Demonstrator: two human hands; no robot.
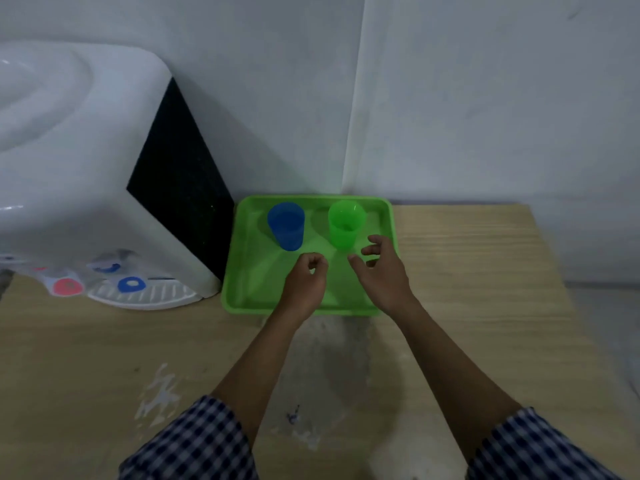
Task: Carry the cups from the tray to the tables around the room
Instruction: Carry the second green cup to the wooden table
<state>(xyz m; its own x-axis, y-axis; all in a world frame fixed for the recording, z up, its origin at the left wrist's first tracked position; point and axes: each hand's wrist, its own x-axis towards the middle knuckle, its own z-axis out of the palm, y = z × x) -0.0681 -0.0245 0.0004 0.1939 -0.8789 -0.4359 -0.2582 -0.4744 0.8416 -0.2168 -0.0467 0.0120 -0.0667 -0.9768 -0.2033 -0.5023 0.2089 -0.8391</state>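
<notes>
A bright green tray lies on a wooden table against the wall. Two upright cups stand at its far side: a blue cup on the left and a green cup on the right. My left hand hovers over the tray just in front of the blue cup, fingers curled in, holding nothing. My right hand is over the tray's right part, fingers apart, a short way in front of and beside the green cup without touching it.
A white water dispenser with a black side panel stands left of the tray, its red and blue taps and drip grid facing me. The wooden table extends right and toward me. White walls rise behind.
</notes>
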